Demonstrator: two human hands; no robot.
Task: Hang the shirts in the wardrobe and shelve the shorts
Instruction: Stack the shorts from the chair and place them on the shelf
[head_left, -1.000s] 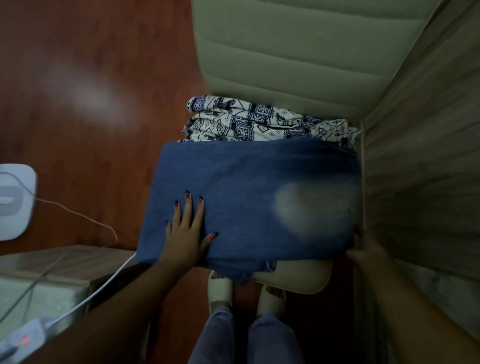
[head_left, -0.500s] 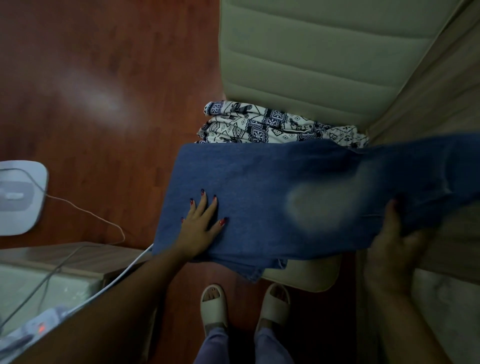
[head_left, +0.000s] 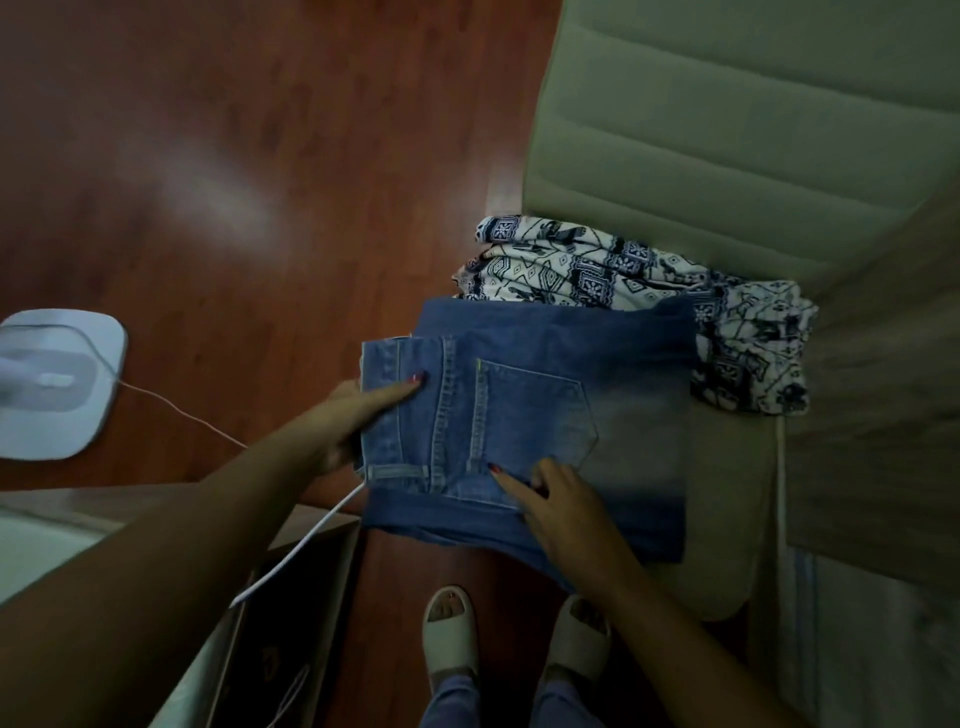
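The denim (head_left: 528, 431) lies folded on the seat of a chair (head_left: 727, 493), toward the seat's left and near side. Its left part hangs out past the seat over the floor (head_left: 260, 130). A back pocket (head_left: 540, 400) faces up, and a stitched seam and a waistband edge run to the left of it.

The left hand (head_left: 353, 415) holds the denim's left edge. One red-nailed finger lies flat on top of the fabric and the rest of the hand is tucked under the edge, so the grip pinches the cloth. The right hand (head_left: 561, 504) rests on the near part of the denim, just below the pocket, with one finger stretched out to the left. Its other fingers are bent at the knuckles. I cannot tell whether that grip is flat on the fabric or pinching a fold.

Just beyond the denim, touching its far edge, is a black-and-white patterned cloth (head_left: 597, 270), bundled at the foot of the chair's pale ribbed backrest (head_left: 727, 130). A wood-grain panel (head_left: 883, 389) stands just to the right of the chair.

On the red-brown floor, well to the left, sits a white device (head_left: 52, 384), and a thin cable (head_left: 176, 402) runs from it toward the left forearm. At near left is a cabinet (head_left: 322, 525) with a thicker white cord (head_left: 306, 540) hanging over its edge. Two feet in pale slippers (head_left: 449, 629) stand below the denim.
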